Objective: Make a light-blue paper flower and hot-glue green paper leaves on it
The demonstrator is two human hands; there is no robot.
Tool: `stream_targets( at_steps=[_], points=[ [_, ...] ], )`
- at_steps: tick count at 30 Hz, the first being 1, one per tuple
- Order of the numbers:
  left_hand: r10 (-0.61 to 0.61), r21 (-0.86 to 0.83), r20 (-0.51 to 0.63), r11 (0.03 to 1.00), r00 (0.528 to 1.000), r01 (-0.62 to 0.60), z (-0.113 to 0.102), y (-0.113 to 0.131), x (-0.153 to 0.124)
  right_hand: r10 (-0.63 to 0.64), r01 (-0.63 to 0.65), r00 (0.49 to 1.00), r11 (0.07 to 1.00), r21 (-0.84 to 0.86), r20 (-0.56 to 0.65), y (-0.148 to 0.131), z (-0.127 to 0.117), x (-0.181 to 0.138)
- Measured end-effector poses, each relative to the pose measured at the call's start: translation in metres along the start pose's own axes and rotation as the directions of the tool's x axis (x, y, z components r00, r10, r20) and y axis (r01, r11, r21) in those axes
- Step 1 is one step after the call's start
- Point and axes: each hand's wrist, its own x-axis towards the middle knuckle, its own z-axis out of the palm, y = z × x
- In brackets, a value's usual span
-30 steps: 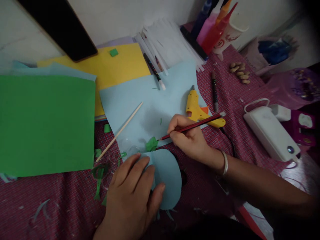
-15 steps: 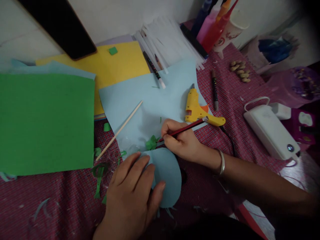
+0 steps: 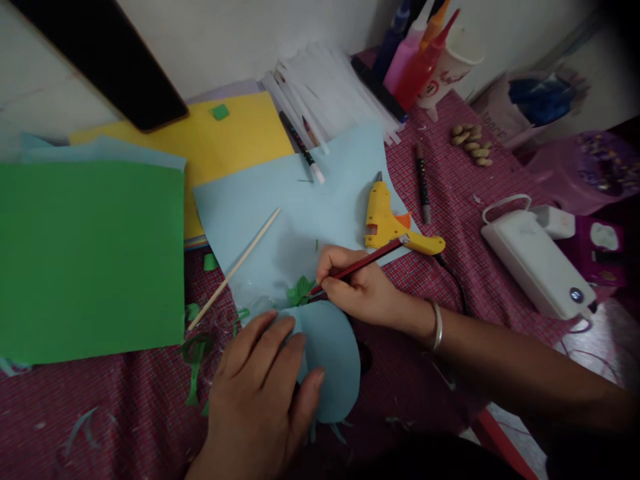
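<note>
My left hand (image 3: 263,387) lies flat, fingers stretched out, pressing on a light blue paper circle (image 3: 333,363) with a crease down it. A dark red pencil (image 3: 373,259) is pinched in my right hand (image 3: 357,287), its tip pointing left and down. That tip is at a crumpled green paper piece (image 3: 301,291), just above the circle's upper edge; whether it touches is too small to tell. Behind my hands lies a light blue sheet (image 3: 335,193). A wooden stick (image 3: 235,267) rests slantwise across the sheet's left edge.
A yellow glue gun (image 3: 383,217) lies beyond my right hand. Green card (image 3: 93,260) and yellow card (image 3: 235,137) are at left and back. Glue sticks (image 3: 325,87), paint bottles (image 3: 415,73), peanuts (image 3: 473,141) and a white power bank (image 3: 537,263) stand or lie farther off.
The whole view has shifted slightly, so most things appear a little lower and to the left. Both hands keep nearly the same pose, the pencil tip still by the green piece.
</note>
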Motion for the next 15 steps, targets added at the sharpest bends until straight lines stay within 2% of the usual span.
stream_targets(
  at_steps=[10,13,15],
  points=[
    [-0.013,0.026,0.017,1.000,1.000,0.013,-0.0004,0.0003,-0.0002,-0.036,0.049,0.994,0.991,-0.127,0.107,-0.0038,0.0010,-0.0029],
    [-0.029,0.025,0.025,0.999,0.999,0.028,-0.0006,0.0009,0.0000,0.001,0.004,0.994,0.999,-0.049,0.108,-0.0033,0.0028,-0.0019],
    [-0.036,0.027,0.020,0.999,0.999,0.036,-0.0011,0.0006,0.0001,0.097,-0.103,0.994,0.983,0.149,0.053,-0.0035,0.0014,-0.0001]
  ],
)
